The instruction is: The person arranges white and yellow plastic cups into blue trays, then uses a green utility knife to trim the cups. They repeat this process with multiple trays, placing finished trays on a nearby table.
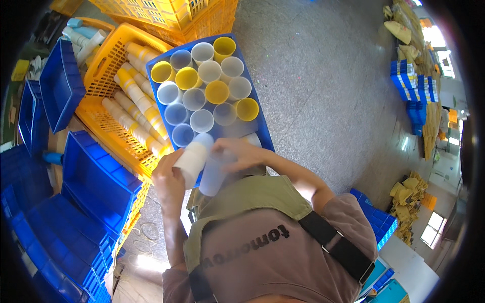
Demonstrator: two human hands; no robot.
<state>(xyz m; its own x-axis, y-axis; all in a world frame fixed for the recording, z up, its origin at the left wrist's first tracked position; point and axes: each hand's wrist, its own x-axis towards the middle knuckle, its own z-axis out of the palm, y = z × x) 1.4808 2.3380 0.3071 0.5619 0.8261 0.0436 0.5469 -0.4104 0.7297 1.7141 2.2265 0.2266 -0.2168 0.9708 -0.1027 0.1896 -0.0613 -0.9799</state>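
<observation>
My left hand (pixel 168 174) grips a short stack of nested white plastic cups (pixel 191 163), tilted over the near left corner of a blue plastic bin (pixel 266 132). The far end of the stack has a pale blue tint. Beside it, my right hand (pixel 240 153) has its fingers on a translucent cup (pixel 213 176), blurred by motion. Inside the bin, white cups (pixel 202 120) and yellow cups (pixel 217 92) stand upright in rows with their mouths up. Another pale cup (pixel 252 140) lies partly hidden behind my right hand and wrist.
Left of the bin, a yellow slatted crate (pixel 96 110) holds long nested stacks of white and yellow cups (pixel 142 102). Empty blue bins (pixel 100 181) are piled at the left. Yellow crates (pixel 166 17) stand beyond. Grey floor (pixel 314 87) stretches to the right, with stacked blue bins (pixel 413 83) farther off.
</observation>
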